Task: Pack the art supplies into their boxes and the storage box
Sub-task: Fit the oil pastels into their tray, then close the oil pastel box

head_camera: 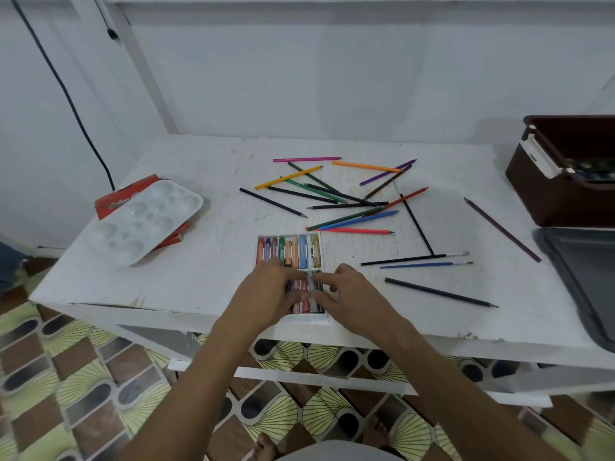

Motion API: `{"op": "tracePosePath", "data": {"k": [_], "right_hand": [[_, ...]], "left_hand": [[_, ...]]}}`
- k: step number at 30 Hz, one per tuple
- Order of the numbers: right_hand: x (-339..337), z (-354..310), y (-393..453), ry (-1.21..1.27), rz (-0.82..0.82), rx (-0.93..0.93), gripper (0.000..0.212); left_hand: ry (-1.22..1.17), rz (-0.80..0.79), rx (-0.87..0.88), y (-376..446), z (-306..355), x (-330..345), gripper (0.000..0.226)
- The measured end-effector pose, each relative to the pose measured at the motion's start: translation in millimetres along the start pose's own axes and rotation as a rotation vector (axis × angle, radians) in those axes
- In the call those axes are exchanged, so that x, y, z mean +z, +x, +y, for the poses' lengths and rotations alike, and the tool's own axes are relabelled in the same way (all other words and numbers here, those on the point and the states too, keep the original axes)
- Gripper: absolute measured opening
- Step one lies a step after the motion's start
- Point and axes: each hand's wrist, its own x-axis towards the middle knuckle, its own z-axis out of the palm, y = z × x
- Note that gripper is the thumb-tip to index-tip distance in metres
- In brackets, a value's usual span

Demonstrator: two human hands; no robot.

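**Crayon tray at the surface edge, both hands working the near row**

Risks. The crayon tray (290,271) sits at the very front edge of the white surface (186,261). A push toward the person from either hand could, in my judgement, slide it off onto the patterned floor (83,377) and scatter the sticks. The near row looks tightly filled, so forcing one crayon down may lift its neighbours. The coloured pencils (336,197) lie loose and crossed in a heap behind the tray, with one purple pencil (502,229) apart near the right side. A sweeping forearm could roll them off. The paint palette (143,221) rests tilted on a red box (126,197) at the left edge and appears liable to slip if knocked.

Hands. The left hand (266,291) and the right hand (349,294) lie over the near row, fingers bent, their tips on the crayons. The right hand appears to pinch a pale crayon between thumb and forefinger. Whether the left actually grips a stick cannot be told, since the frame is blurred there.

Containers. The tray holds a far row of crayons, fully visible, and a near row partly hidden. The brown storage box (559,194) stands open at the right, with dark contents that cannot be identified. A grey lid (579,277) lies in front of it. Three paintbrushes (416,261) and a black pencil (441,292) remain unpacked.
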Motion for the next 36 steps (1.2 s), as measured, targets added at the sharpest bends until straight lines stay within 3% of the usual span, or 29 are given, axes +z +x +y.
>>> {"op": "tracePosePath", "data": {"k": [15, 30, 33, 36], "right_hand": [[-5, -4, 4, -0.175, -0.016, -0.039, 0.043], [2, 1, 9, -0.137, -0.007, -0.041, 0.044], [-3, 2, 10, -0.130, -0.037, -0.039, 0.044], [-5, -1, 16, -0.056, -0.014, -0.046, 0.036]], "left_hand": [[0.055, -0.024, 0.043, 2, -14, 3, 0.046], [0.121, -0.031, 0.068, -3, -23, 1, 0.049], [0.073, -0.042, 0.066, -4, -23, -1, 0.049], [-0.127, -0.017, 0.052, -6, -25, -13, 0.042]]}}
